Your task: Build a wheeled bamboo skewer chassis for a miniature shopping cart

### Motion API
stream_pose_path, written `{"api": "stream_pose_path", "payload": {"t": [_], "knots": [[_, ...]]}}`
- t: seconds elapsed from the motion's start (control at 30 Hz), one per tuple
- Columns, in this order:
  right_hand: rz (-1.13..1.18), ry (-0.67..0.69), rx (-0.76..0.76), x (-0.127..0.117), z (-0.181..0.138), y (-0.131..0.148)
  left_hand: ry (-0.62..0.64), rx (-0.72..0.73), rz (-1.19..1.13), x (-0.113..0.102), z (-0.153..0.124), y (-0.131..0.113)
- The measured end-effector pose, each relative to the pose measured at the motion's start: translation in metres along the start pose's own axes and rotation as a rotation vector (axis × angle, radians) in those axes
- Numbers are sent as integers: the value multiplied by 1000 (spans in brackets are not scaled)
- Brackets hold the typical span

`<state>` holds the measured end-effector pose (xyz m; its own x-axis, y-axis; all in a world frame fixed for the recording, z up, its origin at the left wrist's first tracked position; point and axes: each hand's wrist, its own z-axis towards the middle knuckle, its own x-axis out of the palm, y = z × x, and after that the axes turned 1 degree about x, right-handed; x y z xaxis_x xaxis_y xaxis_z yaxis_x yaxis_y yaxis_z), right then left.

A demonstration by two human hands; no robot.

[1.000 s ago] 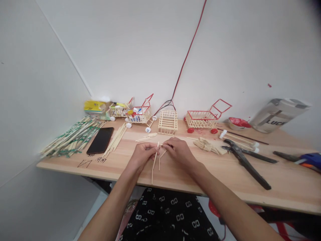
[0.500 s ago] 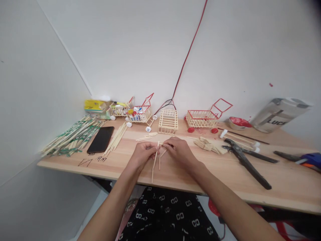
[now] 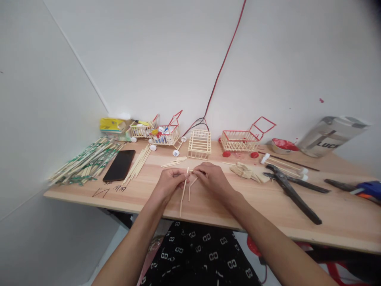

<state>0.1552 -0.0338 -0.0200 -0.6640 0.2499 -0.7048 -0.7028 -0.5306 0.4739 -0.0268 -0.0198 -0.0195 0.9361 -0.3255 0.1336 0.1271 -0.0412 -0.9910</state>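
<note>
My left hand and my right hand rest close together on the wooden table, near its front edge. Both pinch thin bamboo sticks between their fingertips. One long stick runs from the fingers down toward the table edge, and shorter ones cross it between the hands. Behind my hands lie a few loose sticks and a small unpainted stick cage.
Black phone and wrapped chopsticks at left. Stick carts with red handles and a red-rimmed basket cart stand by the wall. Black pliers, a red paint lid, a silver bag and a blue glue gun at right.
</note>
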Motion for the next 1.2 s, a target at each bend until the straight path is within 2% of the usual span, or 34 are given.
{"api": "stream_pose_path", "payload": {"t": [1.2], "knots": [[2, 3, 2, -1, 1, 2, 2, -1, -7, -1, 2, 5]]}}
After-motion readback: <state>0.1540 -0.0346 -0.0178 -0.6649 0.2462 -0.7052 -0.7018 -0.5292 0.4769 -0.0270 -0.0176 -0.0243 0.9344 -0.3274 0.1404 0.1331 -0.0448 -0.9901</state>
